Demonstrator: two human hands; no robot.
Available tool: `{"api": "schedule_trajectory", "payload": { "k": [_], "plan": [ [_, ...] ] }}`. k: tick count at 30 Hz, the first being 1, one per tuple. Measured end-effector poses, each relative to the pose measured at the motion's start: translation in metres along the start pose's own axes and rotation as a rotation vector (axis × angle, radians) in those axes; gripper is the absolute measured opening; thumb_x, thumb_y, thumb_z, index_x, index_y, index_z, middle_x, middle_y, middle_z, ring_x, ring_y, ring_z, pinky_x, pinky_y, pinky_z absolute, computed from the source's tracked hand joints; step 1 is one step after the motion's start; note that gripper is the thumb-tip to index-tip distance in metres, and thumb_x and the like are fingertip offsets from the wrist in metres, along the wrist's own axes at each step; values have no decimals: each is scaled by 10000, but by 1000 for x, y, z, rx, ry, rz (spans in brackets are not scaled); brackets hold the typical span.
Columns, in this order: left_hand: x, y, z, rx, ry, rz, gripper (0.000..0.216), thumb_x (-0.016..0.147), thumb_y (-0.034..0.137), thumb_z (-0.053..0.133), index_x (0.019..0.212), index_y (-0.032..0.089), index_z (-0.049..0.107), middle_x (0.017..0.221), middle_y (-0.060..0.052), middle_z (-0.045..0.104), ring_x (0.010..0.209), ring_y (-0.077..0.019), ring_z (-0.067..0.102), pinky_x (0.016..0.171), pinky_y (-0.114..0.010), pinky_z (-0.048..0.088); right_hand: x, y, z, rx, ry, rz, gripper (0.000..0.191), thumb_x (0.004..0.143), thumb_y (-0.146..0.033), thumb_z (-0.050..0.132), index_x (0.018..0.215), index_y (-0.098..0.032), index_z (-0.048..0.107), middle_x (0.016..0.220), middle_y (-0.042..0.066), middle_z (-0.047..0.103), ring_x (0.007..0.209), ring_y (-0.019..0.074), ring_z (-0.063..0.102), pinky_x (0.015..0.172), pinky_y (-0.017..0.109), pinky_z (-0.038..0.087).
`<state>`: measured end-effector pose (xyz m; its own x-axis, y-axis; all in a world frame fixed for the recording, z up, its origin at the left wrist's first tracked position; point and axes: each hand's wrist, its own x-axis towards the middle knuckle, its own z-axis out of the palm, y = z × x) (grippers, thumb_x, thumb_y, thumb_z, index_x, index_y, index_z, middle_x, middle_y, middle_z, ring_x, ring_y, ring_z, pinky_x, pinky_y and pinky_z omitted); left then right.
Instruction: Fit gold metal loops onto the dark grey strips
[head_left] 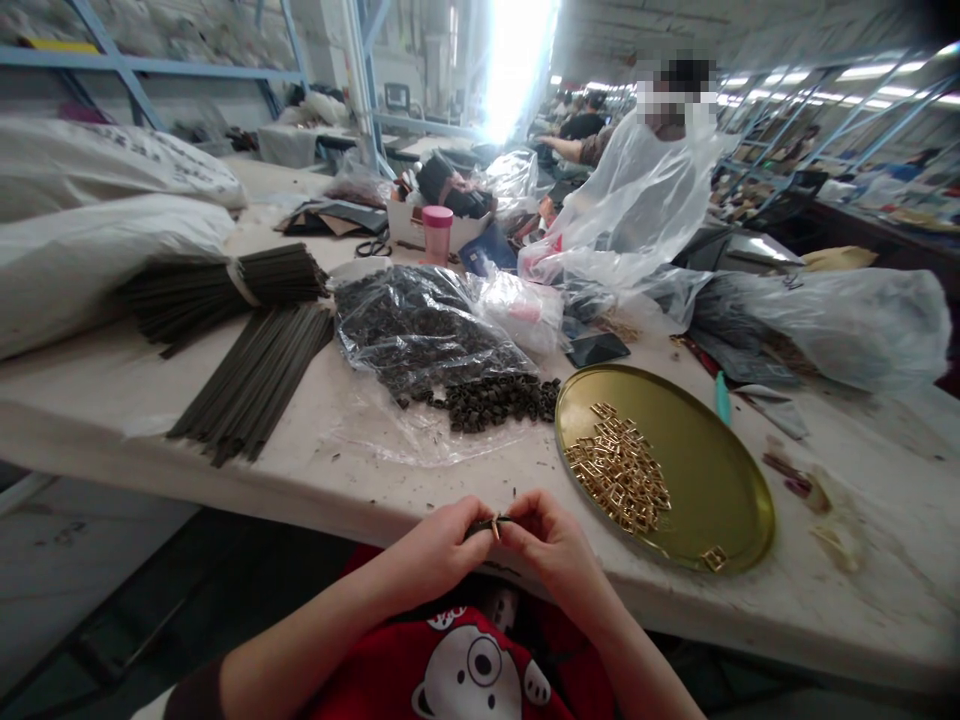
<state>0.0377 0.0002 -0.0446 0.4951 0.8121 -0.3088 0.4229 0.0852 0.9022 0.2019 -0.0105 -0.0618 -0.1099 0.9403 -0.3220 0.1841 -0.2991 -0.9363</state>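
Close to the table's front edge, my left hand [454, 540] pinches a dark strip [481, 526] between thumb and fingers. A small gold buckle [496, 527] sits around the strip, between my two hands. My right hand [551, 535] is closed at the strip's other end, with its fingertips against the buckle; the fingers hide exactly how much it grips. To the right, a round gold-coloured tray [705, 470] carries a heap of gold buckles [622, 475]. Beyond my hands lie small dark loops [499, 402], spilling from a clear plastic bag [427, 325].
Long dark strips [255, 385] lie left, beside a tied bundle [232, 285] and white sacks [97, 250]. A pink-lidded jar [437, 235], scissors [373, 247] and a dark phone-like slab [598, 349] lie farther back. Across the table is another person [637, 180] behind plastic film.
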Motion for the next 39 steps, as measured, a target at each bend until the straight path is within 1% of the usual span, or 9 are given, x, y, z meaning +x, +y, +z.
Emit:
{"api": "schedule_trajectory", "payload": {
  "k": [2,5,10,15,23,27,30,35,39],
  "plan": [
    [-2,2,-2,-32,-5,11,211,842,307,422,913,168,565,888,-20,598,839,-172,529,711,-259,374,-1,2,1,-59,17,-49,173,690,-280,634,705,-183,492,606,-45,492,555,105,455,504,215,368],
    [-2,4,-1,-48,31,7,226,853,334,419,908,171,565,875,-17,599,839,-175,532,715,-266,374,-5,4,4,-150,86,-217,103,708,-237,623,684,-187,536,659,-22,523,613,124,494,558,232,405],
    [0,7,5,-112,94,10,245,840,353,429,922,155,548,879,-25,594,837,-177,523,731,-275,378,-9,3,6,-237,183,-391,60,781,-226,566,784,-215,625,773,13,571,732,152,539,652,259,439],
    [-1,6,2,-158,45,-22,175,744,142,394,837,152,543,785,-1,562,769,-153,504,684,-253,385,-8,2,5,-239,164,-400,93,798,-233,549,769,-213,635,761,14,577,727,150,546,652,259,442],
    [7,1,2,-162,63,-11,137,791,265,460,802,158,544,706,21,577,702,-142,518,638,-242,370,-4,6,6,-45,251,-146,154,728,-312,629,756,-191,540,651,-13,563,597,142,540,552,251,442],
    [12,-1,5,-197,91,-41,185,804,335,467,770,160,519,632,33,562,635,-136,502,603,-240,365,-7,1,5,-231,280,-310,100,775,-275,579,712,-199,567,682,5,570,657,157,538,607,272,438],
    [13,-4,8,-173,144,-50,211,800,359,470,799,155,522,699,12,574,674,-147,516,618,-247,378,-11,2,7,-356,248,-449,73,808,-240,537,813,-213,605,830,41,608,810,181,561,728,304,445],
    [8,-3,12,-102,154,-2,171,760,247,481,899,157,524,867,-21,598,811,-174,531,696,-265,387,-11,11,8,-412,277,-468,35,805,-243,545,811,-216,567,799,34,614,777,177,583,704,302,463],
    [4,-2,9,-165,111,-21,148,753,158,387,829,158,514,801,-15,591,790,-167,534,702,-269,393,-10,15,6,-489,302,-498,119,822,-224,497,909,-222,578,828,45,652,764,182,611,696,311,479]
  ]
}}
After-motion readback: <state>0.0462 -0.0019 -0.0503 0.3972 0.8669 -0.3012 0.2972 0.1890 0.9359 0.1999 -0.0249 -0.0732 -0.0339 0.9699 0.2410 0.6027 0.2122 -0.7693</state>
